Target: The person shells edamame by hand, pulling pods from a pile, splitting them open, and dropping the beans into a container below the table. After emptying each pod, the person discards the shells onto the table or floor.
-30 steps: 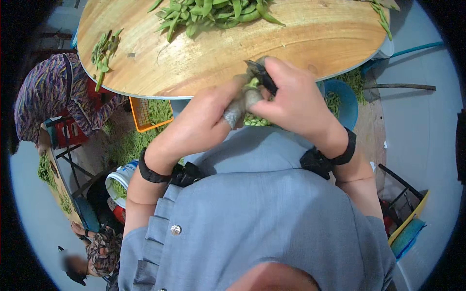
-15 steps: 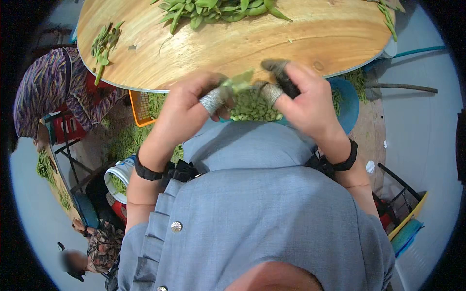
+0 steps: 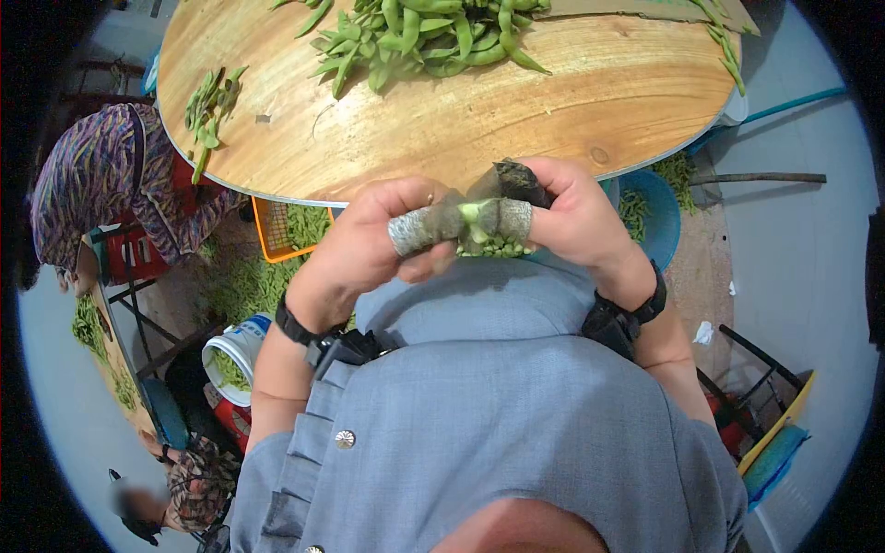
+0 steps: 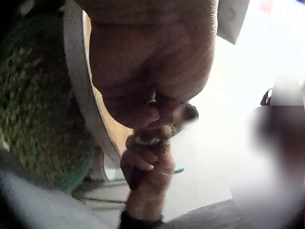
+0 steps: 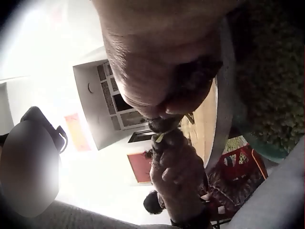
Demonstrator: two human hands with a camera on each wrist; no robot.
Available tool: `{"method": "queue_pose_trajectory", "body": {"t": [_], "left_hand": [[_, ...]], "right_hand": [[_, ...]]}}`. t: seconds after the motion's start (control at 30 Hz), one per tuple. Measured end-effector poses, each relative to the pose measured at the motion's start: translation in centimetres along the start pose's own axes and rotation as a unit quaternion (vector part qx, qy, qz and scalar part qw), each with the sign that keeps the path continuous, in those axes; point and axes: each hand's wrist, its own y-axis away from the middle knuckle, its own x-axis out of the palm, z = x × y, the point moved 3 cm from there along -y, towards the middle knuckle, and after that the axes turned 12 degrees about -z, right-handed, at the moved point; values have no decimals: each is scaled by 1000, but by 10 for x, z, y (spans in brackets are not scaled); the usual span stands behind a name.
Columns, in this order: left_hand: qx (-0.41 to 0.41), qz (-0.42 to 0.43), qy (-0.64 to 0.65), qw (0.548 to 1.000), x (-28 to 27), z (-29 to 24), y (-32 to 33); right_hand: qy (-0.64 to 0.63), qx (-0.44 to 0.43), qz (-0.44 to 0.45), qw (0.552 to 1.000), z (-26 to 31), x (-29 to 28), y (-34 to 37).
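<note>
The grey-blue shirt [image 3: 498, 415] fills the near part of the head view, with a strapped device at each wrist. Just beyond it, the two hands meet at a green pod [image 3: 474, 219], held between their wrapped thumbs. The left hand [image 3: 364, 235] pinches it, its thumb in silvery tape [image 3: 413, 230] and its other fingers curled in. The right hand [image 3: 583, 217] pinches it from the other side, its thumb also taped and a dark, stained cover [image 3: 518, 181] on a finger. Below the hands, shelled beans [image 3: 505, 248] lie in a bowl [image 5: 269, 151] with a green rim.

Past the hands stands the wooden table [image 3: 479, 120]. A heap of pods [image 3: 424, 41] lies on its far part, a small bunch [image 3: 212, 106] near its left edge, and a few pods beside cardboard [image 3: 645, 9] at the right.

On the floor, a white bucket [image 3: 247, 346] holds pods, as do an orange basket [image 3: 269, 226] and a blue basin [image 3: 664, 221]. Farther left, a person in a patterned top [image 3: 97, 175] bends over; another person [image 3: 195, 479] is below.
</note>
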Motion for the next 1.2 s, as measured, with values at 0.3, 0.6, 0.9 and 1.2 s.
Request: {"method": "queue_pose_trajectory", "body": {"t": [0.3,0.6,0.9,1.2], "left_hand": [[296,-99,-344,886,6,-1,-10],[290,-105,-260,915,7,9,-13],[92,-98,-34,990,9,22,-11],[-54,-96,200,974,16,22,-2]], "right_hand": [[-104,106,-40,988,-12,-6,4],[-11,-5,-86,996,-7,5,11],[70,-71,-98,990,-3,-8,4],[-54,63,15,996,-2,3,-3]]}}
